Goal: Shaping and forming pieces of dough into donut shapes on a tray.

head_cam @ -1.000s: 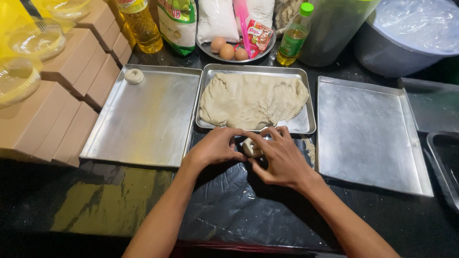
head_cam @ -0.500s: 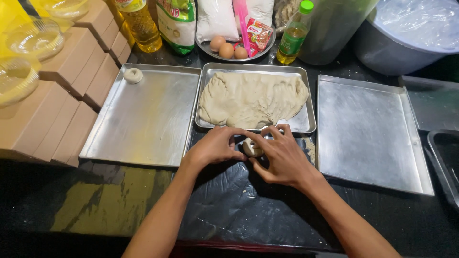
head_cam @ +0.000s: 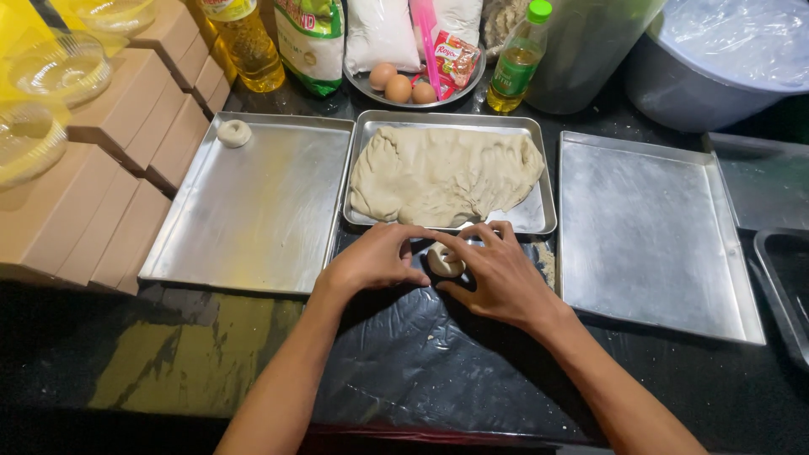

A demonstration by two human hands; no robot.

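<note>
Both hands cup one small dough piece [head_cam: 444, 259] on the dark surface [head_cam: 404, 354] just below the middle tray's big dough sheet [head_cam: 442, 175], left hand [head_cam: 371, 261] and right hand [head_cam: 497, 274] curled loosely around it, so light, even pressure should keep it round.

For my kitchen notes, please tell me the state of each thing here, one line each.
Left hand: cupped on the small dough piece.
Right hand: cupped on it too.
Middle tray: holds a spread dough sheet.
Left tray: one dough ball.
Right tray: bare.
Green-capped bottle: closed.
</note>
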